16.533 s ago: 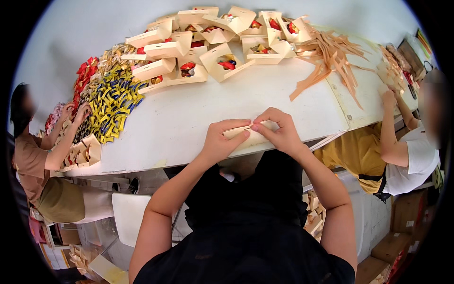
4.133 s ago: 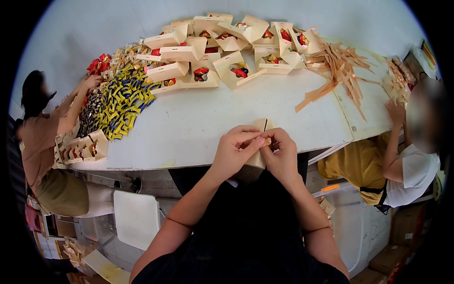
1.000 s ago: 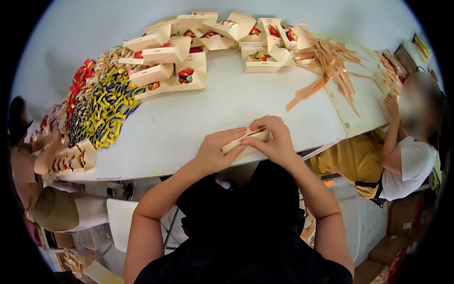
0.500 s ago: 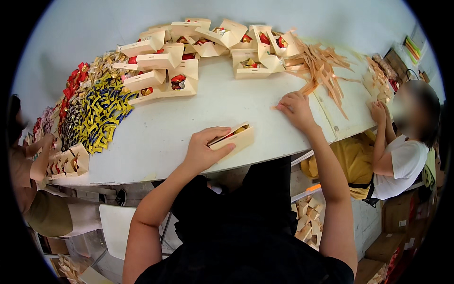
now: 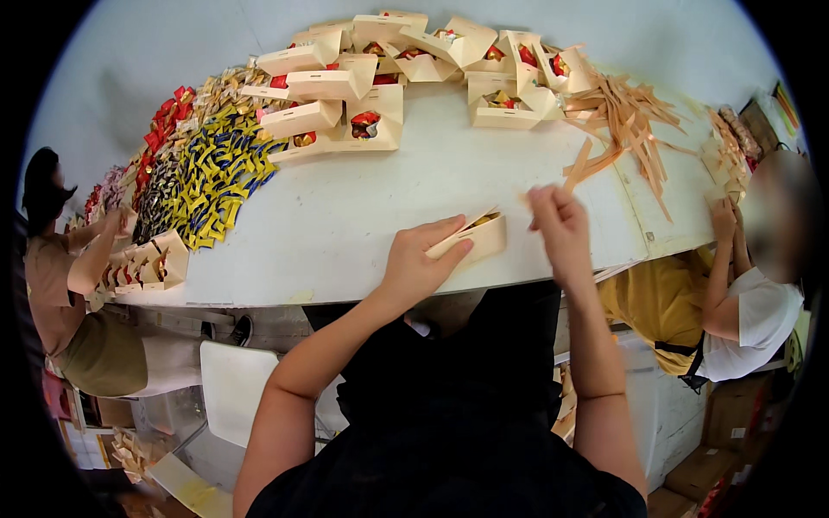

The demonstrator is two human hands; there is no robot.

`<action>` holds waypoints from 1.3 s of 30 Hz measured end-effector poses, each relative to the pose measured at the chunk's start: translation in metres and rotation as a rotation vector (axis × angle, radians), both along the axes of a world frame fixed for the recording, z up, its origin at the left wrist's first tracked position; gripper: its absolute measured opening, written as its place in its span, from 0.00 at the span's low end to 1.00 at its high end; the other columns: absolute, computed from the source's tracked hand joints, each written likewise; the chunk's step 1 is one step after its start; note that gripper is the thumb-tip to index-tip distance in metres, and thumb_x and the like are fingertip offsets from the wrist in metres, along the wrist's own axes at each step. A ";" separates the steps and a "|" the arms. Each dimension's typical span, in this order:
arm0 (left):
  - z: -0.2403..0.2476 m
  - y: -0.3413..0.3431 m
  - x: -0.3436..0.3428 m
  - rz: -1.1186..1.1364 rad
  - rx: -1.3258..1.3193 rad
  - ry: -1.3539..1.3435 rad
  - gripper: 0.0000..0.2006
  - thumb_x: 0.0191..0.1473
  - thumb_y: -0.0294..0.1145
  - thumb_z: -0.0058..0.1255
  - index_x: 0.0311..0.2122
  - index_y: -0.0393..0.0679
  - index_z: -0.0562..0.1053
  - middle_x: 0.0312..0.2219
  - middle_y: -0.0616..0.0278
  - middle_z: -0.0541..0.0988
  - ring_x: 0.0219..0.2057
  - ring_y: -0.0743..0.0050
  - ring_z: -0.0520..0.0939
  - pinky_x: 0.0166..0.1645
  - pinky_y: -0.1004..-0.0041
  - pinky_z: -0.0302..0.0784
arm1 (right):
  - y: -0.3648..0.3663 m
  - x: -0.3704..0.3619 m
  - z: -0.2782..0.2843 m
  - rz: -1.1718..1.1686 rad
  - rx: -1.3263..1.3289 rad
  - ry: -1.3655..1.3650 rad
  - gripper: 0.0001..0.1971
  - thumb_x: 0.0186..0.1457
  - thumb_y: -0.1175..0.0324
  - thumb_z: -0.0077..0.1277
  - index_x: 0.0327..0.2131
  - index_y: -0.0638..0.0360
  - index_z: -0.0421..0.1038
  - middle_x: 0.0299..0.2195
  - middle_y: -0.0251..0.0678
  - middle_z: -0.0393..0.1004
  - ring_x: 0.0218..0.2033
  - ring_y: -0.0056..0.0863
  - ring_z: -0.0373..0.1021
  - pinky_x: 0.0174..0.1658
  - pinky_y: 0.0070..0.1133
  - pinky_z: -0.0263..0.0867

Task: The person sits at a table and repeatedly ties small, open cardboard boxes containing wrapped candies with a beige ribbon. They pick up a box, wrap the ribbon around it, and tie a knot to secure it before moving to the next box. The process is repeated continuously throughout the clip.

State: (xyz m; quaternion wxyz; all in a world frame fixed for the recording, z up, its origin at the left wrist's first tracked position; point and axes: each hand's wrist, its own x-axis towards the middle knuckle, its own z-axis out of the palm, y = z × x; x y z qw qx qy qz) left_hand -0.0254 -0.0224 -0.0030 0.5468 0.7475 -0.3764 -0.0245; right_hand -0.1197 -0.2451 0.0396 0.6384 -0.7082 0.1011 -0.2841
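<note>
Far left, a seated person (image 5: 65, 285) at the worktop (image 5: 345, 216) end, hands by a small tray of packets (image 5: 142, 263). Next right, a big spread of yellow, blue & red sachets (image 5: 203, 168) across the far-left worktop. Behind & right of it, a cluster of open tan boxes (image 5: 345, 86) w/ red & gold contents runs along the far edge. Near edge, centre: left hand (image 5: 420, 263) lies flat w/ fingers spread over a small tan box (image 5: 471, 240), pressing its lid; box sits on the worktop close to the near edge, lid not quite down, gold item showing inside. Just right, right hand (image 5: 560, 226) loosely curled, fingertips pinched; can't tell if it holds anything, not touching the box. Far right of it, a pile of tan strips (image 5: 626, 121). Far right, a 2nd person (image 5: 743, 285) in white sleeve, hands at worktop's right end
</note>
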 end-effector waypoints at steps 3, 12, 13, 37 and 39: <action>-0.001 -0.004 -0.006 0.036 -0.040 -0.080 0.20 0.57 0.28 0.69 0.54 0.36 0.84 0.49 0.44 0.88 0.50 0.57 0.90 0.56 0.69 0.84 | 0.031 -0.017 -0.022 0.194 0.086 0.079 0.11 0.70 0.67 0.59 0.32 0.61 0.79 0.24 0.17 0.72 0.25 0.05 0.60 0.29 0.13 0.55; 0.000 -0.004 -0.005 0.058 -0.056 -0.156 0.16 0.55 0.27 0.68 0.49 0.34 0.85 0.46 0.44 0.88 0.46 0.52 0.91 0.53 0.65 0.86 | 0.040 -0.014 -0.045 0.213 0.151 0.125 0.11 0.69 0.69 0.61 0.30 0.62 0.79 0.21 0.17 0.70 0.22 0.05 0.59 0.26 0.13 0.51; 0.000 -0.004 -0.005 0.062 -0.062 -0.148 0.16 0.55 0.27 0.68 0.49 0.34 0.85 0.46 0.44 0.88 0.46 0.52 0.91 0.53 0.65 0.86 | 0.040 -0.014 -0.046 0.226 0.145 0.123 0.11 0.69 0.69 0.61 0.30 0.62 0.80 0.21 0.17 0.70 0.22 0.05 0.58 0.26 0.14 0.51; 0.008 -0.005 -0.012 -0.009 -0.123 0.254 0.07 0.69 0.26 0.56 0.39 0.33 0.79 0.37 0.56 0.85 0.40 0.73 0.87 0.44 0.70 0.86 | 0.057 -0.018 -0.020 -0.001 -0.379 0.282 0.25 0.60 0.47 0.68 0.29 0.62 0.76 0.18 0.34 0.74 0.20 0.24 0.69 0.28 0.24 0.67; 0.004 -0.002 -0.007 -0.049 -0.233 0.382 0.09 0.74 0.31 0.49 0.45 0.35 0.75 0.42 0.54 0.84 0.41 0.68 0.87 0.44 0.69 0.87 | 0.058 -0.019 -0.005 -0.032 -0.466 0.356 0.26 0.55 0.45 0.69 0.27 0.61 0.75 0.17 0.36 0.74 0.20 0.32 0.72 0.29 0.28 0.69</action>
